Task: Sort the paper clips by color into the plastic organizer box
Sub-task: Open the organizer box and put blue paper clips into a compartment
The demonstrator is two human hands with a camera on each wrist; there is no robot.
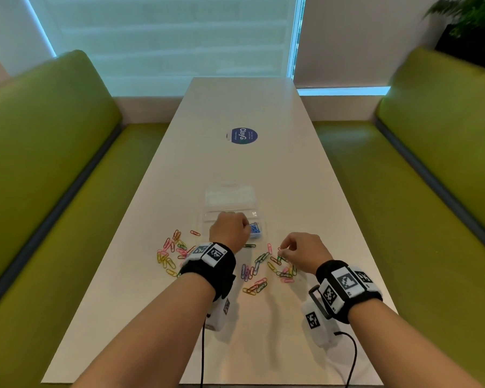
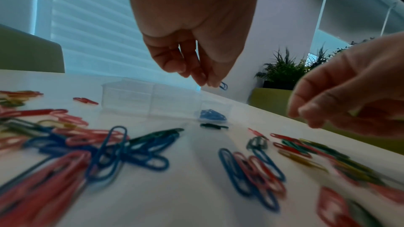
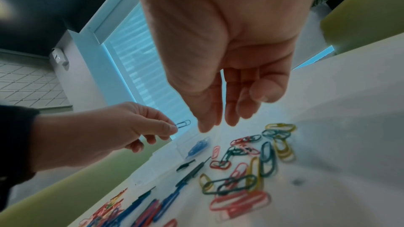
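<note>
A clear plastic organizer box [image 1: 230, 203] lies open on the white table [image 1: 244, 163]. Its near right compartment holds a pile of blue clips [image 1: 254, 231] [image 2: 211, 115] [image 3: 197, 146]. My left hand [image 1: 248, 226] [image 2: 210, 82] hovers just above that compartment and pinches one blue paper clip [image 2: 223, 85] [image 3: 183, 123] between thumb and fingertips. My right hand [image 1: 282, 249] [image 3: 216, 125] hangs over the right-hand scatter of mixed clips [image 1: 283, 267] with relaxed fingers, a small gap at the tips and nothing held. More loose clips [image 1: 171, 253] lie to the left.
Another clip cluster [image 1: 252, 273] lies between my wrists. A round blue sticker [image 1: 242, 135] sits farther up the table. Green benches [image 1: 53, 177] [image 1: 431, 177] flank both long sides. A plant [image 1: 471, 29] stands at the back right. Wrist cables trail over the near edge.
</note>
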